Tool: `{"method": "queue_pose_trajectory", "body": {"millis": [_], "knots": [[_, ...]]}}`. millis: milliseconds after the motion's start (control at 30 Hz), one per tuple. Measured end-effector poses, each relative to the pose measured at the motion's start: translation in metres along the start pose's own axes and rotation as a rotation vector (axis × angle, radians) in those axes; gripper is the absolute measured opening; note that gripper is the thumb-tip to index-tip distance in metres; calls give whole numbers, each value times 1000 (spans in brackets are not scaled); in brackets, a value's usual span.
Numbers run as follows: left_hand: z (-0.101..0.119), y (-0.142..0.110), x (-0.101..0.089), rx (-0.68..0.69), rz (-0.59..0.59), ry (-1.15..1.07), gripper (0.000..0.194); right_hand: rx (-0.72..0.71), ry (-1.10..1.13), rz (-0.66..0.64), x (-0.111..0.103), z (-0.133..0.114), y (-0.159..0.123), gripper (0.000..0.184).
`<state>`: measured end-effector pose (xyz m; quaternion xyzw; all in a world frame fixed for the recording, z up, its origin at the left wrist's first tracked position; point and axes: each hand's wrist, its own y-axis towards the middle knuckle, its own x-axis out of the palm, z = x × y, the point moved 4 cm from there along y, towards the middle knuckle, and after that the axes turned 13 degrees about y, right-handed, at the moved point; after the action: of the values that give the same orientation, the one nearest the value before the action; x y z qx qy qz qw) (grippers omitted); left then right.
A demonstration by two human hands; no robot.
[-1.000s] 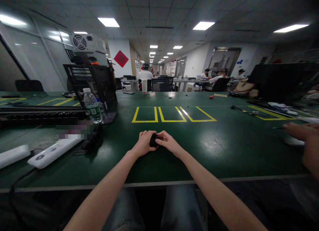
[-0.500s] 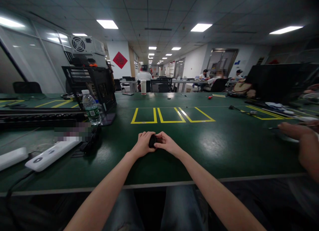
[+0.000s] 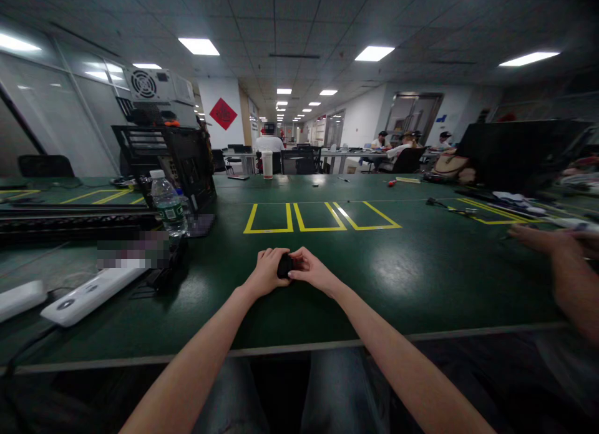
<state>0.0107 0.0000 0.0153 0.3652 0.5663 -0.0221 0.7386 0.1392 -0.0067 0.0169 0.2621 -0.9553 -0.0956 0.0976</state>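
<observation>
A small black rounded object is held between my two hands, just above or on the green table; its exact kind does not show. My left hand wraps round its left side, thumb below and fingers over the top. From the right, my right hand pinches at it with thumb and fingertips. Much of the object is hidden by the fingers. Beyond my hands, yellow tape outlines mark the tabletop.
To the left are a water bottle, a white power strip and a black open computer case. A white cup stands at the far edge. At right, another person's hand reaches over the table near a black monitor.
The view has shifted slightly. My hands stay round the black object, which seems to have turned a little between my fingers. The other person's hand at right has come further into view.
</observation>
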Motion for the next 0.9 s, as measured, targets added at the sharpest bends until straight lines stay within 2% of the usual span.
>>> {"method": "queue_pose_trajectory", "body": {"millis": [133, 267, 533, 667, 767, 900], "knots": [[1, 0, -1, 4, 12, -1, 57, -6, -15, 53, -2, 4, 3, 27], [1, 0, -2, 5, 12, -12, 57, 45, -56, 103, -8, 10, 7, 32], [1, 0, -3, 6, -3, -15, 59, 48, 14, -4, -3, 3, 0, 39], [2, 0, -4, 14, 7, -23, 58, 29, 2, 59, -5, 5, 2, 31], [2, 0, -5, 16, 12, -21, 58, 39, -35, 106, -8, 9, 5, 33], [1, 0, -4, 11, 7, -25, 59, 66, -26, 66, -8, 10, 4, 34]]}}
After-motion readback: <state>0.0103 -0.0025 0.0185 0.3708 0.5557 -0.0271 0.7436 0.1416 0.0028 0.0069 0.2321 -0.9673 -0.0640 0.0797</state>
